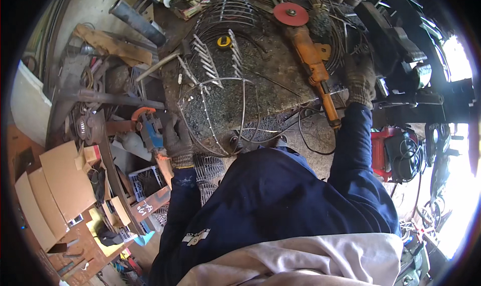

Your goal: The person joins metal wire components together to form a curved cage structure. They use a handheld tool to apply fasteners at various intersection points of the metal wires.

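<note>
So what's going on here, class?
A gloved person in dark blue is at a workbench, left hand beside a blue metal piece, right hand to the right of an orange grinder. Whether either grips anything is unclear. The grinder's red disc is at its far end; a wire frame sits left of the grinder.

White glare (pixel 458 201) washes out detail between 3 and 4 o'clock, with another patch just past 2. Toward 12, my tabletop (pixel 278 60) is dim but readable. At 2 o'clock my gloved right hand (pixel 361 80) sinks into shadow. Pale cloth (pixel 310 258) at 5 looks softly lit. Edges bend near the rim; the corners are black.
</note>
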The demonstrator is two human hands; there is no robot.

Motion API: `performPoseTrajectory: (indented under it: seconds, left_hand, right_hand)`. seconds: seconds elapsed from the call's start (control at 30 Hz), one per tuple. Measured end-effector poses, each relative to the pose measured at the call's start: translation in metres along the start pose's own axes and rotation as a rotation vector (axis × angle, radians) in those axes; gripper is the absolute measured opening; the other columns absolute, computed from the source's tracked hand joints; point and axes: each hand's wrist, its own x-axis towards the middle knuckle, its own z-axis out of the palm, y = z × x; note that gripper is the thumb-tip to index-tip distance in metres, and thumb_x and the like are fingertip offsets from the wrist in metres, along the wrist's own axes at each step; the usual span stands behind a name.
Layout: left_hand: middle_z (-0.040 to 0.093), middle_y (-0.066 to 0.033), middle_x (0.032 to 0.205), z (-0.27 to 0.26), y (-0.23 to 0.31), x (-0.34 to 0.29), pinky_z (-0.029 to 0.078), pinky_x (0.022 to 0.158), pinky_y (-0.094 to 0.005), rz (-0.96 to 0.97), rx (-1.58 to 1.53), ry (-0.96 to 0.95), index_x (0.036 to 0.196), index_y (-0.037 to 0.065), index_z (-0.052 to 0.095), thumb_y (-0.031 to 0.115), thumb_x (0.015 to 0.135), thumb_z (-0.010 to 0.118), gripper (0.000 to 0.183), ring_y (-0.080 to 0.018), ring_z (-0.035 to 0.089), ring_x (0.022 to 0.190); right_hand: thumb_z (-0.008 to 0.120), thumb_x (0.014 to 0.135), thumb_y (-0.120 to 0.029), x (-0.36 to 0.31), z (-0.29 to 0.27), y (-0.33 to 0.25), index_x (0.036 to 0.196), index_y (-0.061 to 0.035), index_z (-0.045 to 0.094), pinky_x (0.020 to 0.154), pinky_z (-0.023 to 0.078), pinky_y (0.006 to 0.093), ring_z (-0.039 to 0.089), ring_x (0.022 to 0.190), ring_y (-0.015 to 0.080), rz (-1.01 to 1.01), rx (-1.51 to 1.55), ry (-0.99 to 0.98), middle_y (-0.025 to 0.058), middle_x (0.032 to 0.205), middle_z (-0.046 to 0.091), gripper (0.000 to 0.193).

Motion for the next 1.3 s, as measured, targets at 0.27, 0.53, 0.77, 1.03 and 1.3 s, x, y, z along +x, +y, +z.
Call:
performPoseTrajectory:
  seconds: [0.27, 0.53, 0.77, 1.03, 1.3]
  left_hand:
    - [0.072, -0.0172, 0.117, 0.002, -0.017, -0.005, 0.054, 0.095, -0.0368, -0.065, 0.020, 0.023, 0.124, -0.001, 0.068, 0.017, 0.098, 0.070, 0.032, -0.0267, 0.069, 0.108]
    - [0.073, -0.0183, 0.113, -0.003, 0.004, 0.003, 0.055, 0.093, -0.0381, -0.046, 0.004, 0.034, 0.123, -0.001, 0.069, 0.014, 0.096, 0.070, 0.031, -0.0290, 0.071, 0.103]
    - [0.073, -0.0184, 0.113, -0.002, 0.000, -0.001, 0.055, 0.092, -0.0392, -0.040, 0.010, 0.053, 0.121, 0.000, 0.070, 0.014, 0.097, 0.069, 0.029, -0.0310, 0.071, 0.103]
    - [0.072, -0.0185, 0.111, -0.004, 0.006, 0.003, 0.055, 0.091, -0.0399, -0.015, 0.029, 0.063, 0.120, 0.000, 0.070, 0.015, 0.097, 0.069, 0.027, -0.0312, 0.070, 0.103]
    - [0.072, -0.0172, 0.109, -0.008, 0.007, 0.003, 0.055, 0.089, -0.0390, -0.001, 0.033, 0.067, 0.117, 0.000, 0.070, 0.012, 0.096, 0.069, 0.024, -0.0293, 0.071, 0.101]
  right_hand:
    - [0.057, 0.095, -0.036, 0.074, 0.027, -0.025, 0.126, -0.0065, 0.070, 0.095, 0.053, 0.0512, 0.068, 0.114, 0.0418, -0.326, -0.376, -0.051, 0.0227, 0.120, 0.072, 0.044]
    - [0.057, 0.094, -0.032, 0.134, 0.053, -0.031, 0.117, -0.0063, 0.076, 0.100, 0.053, 0.0503, 0.065, 0.121, 0.0414, -0.224, -0.576, -0.253, 0.0243, 0.128, 0.068, 0.039]
    - [0.063, 0.091, -0.043, 0.144, 0.057, -0.036, 0.117, -0.0066, 0.076, 0.102, 0.053, 0.0493, 0.065, 0.122, 0.0403, -0.220, -0.676, -0.345, 0.0242, 0.128, 0.069, 0.046]
    - [0.063, 0.091, -0.037, 0.122, 0.046, -0.053, 0.114, -0.0061, 0.076, 0.099, 0.053, 0.0505, 0.065, 0.120, 0.0415, -0.279, -0.649, -0.243, 0.0254, 0.124, 0.069, 0.041]
    - [0.054, 0.097, -0.042, 0.129, 0.009, -0.048, 0.124, -0.0084, 0.069, 0.099, 0.051, 0.0492, 0.063, 0.121, 0.0432, -0.282, -0.424, -0.144, 0.0227, 0.126, 0.069, 0.045]
